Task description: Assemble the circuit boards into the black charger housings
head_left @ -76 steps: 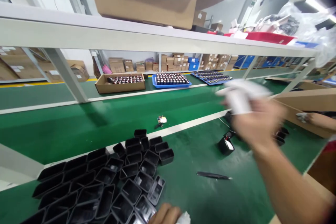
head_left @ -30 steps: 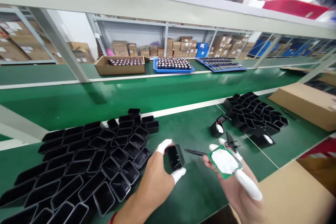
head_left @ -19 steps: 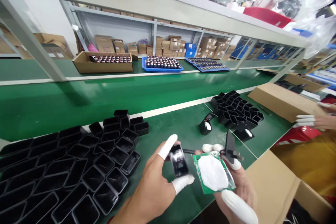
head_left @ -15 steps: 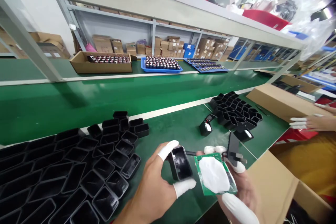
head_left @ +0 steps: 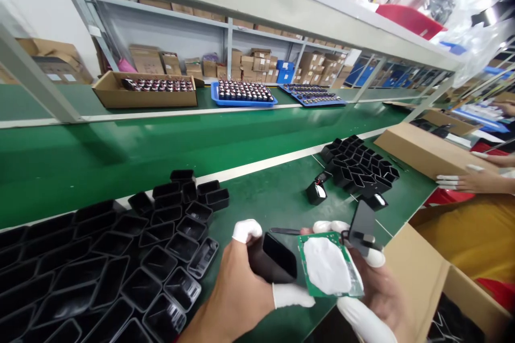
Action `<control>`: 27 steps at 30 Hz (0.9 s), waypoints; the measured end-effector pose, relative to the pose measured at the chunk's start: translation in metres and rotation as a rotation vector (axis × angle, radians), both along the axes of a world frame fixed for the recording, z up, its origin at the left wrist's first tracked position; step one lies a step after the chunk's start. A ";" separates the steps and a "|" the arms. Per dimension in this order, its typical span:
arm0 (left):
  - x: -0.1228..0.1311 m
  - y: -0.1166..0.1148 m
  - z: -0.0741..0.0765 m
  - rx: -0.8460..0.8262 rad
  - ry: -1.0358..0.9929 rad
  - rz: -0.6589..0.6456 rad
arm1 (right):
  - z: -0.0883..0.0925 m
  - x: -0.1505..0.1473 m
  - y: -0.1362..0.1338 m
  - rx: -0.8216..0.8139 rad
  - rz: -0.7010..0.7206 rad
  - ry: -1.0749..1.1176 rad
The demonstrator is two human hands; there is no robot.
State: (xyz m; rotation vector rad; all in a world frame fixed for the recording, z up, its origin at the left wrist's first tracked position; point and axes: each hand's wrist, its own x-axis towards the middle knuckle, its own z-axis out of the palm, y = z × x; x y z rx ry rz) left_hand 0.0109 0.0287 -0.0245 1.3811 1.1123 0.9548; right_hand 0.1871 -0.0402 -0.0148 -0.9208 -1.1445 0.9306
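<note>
My left hand [head_left: 245, 278], with white finger cots on thumb and finger, grips a black plastic case [head_left: 274, 258] whose open end is turned toward the right. In my right hand [head_left: 374, 295] is a green circuit board [head_left: 330, 265] with a white pad covering most of its face. A black plug piece [head_left: 362, 228] with prongs sits at the board's upper right, also within the right hand's fingers. Case and board are close together but apart. A thin dark tool [head_left: 284, 231], partly hidden, extends left from behind the right hand's fingers.
Many open black cases [head_left: 132, 257] cover the left of the green bench; another cluster [head_left: 358, 163] stands at the right. Two filled cases with white inside are near it. A co-worker's hand [head_left: 462, 182] rests by a cardboard box [head_left: 426, 150]. Blue trays [head_left: 241, 101] line the back.
My left hand has turned the black case so its opening faces the board more, showing its side wall. The right hand keeps the board nearly in place. The view has shifted slightly.
</note>
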 end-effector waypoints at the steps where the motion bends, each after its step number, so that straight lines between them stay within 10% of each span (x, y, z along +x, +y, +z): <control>1: -0.001 0.002 0.003 -0.069 -0.037 -0.008 | -0.004 0.003 0.001 -0.003 0.014 0.023; 8: -0.004 0.003 0.011 -0.071 -0.222 -0.237 | -0.030 0.025 -0.002 -0.007 -0.072 0.120; 12: -0.003 -0.012 -0.001 0.090 -0.013 -0.126 | -0.015 0.010 -0.010 -0.020 -0.090 -0.009; 19: -0.011 -0.003 0.005 0.192 0.013 -0.393 | 0.002 -0.005 -0.004 0.017 -0.003 -0.049; 27: -0.008 0.005 0.015 0.242 -0.023 -0.400 | 0.009 0.011 -0.002 0.021 0.121 -0.221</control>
